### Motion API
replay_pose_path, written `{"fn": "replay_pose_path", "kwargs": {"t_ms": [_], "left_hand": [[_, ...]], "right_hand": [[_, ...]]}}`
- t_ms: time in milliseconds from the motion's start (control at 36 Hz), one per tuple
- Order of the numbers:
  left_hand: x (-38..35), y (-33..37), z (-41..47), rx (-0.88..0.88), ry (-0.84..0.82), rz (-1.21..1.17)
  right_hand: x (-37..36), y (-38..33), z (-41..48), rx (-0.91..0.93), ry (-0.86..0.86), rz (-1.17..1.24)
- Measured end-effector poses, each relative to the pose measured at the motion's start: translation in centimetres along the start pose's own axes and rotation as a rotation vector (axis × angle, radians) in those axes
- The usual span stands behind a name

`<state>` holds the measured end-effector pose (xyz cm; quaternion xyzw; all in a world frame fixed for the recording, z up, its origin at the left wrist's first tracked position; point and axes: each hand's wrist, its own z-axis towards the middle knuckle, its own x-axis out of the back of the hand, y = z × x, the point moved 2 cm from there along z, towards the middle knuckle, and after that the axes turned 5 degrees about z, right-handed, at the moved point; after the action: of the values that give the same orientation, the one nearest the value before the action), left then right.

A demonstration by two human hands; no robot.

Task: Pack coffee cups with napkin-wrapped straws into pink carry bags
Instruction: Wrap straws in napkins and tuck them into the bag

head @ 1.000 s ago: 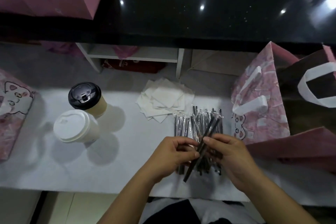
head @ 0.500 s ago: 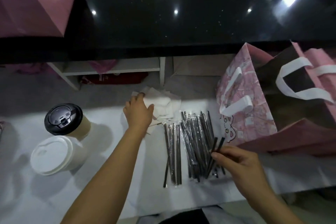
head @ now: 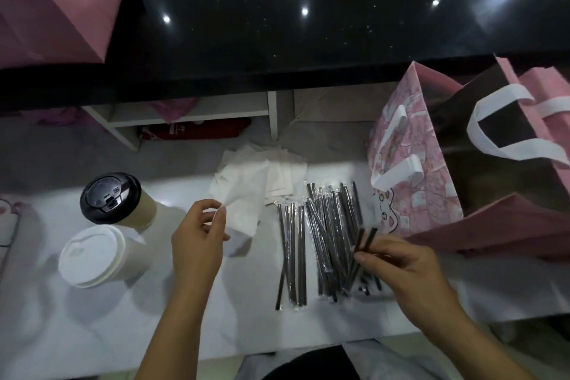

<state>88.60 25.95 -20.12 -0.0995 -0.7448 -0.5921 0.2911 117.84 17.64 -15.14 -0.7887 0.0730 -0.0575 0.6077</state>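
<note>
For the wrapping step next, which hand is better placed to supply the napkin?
Left. The left hand pinches a napkin by its corner, right beside the napkin stack. The right hand is occupied, pinching two straws over the straw pile.

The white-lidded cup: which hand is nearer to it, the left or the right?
Left. The left hand, pinching a napkin, is close on the right of the white-lidded cup; the right hand, holding two straws, is beyond the straw pile.
</note>
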Motion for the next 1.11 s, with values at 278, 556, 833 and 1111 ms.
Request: {"fn": "replay_pose_path", "kwargs": {"t_ms": [278,556,833,1111], "left_hand": [[2.0,-1.9,-0.2,0.166,0.046,0.135],[3.2,-1.9,-1.9,0.160,0.178,0.388],[5.7,2.5,-4.6,-0.133,0.138,0.235],[2.4,6.3,-8.7,-0.055,-0.845,-0.328]], "right_hand": [[-0.7,-0.1,0.5,0.022,-0.115,0.019],[-1.1,-0.6,0.1,0.044,-0.163,0.019],[-1.3,-0.7,-0.5,0.077,-0.239,-0.035],[-2.5,-2.2,-2.0,0.181,-0.599,-0.088]]}}
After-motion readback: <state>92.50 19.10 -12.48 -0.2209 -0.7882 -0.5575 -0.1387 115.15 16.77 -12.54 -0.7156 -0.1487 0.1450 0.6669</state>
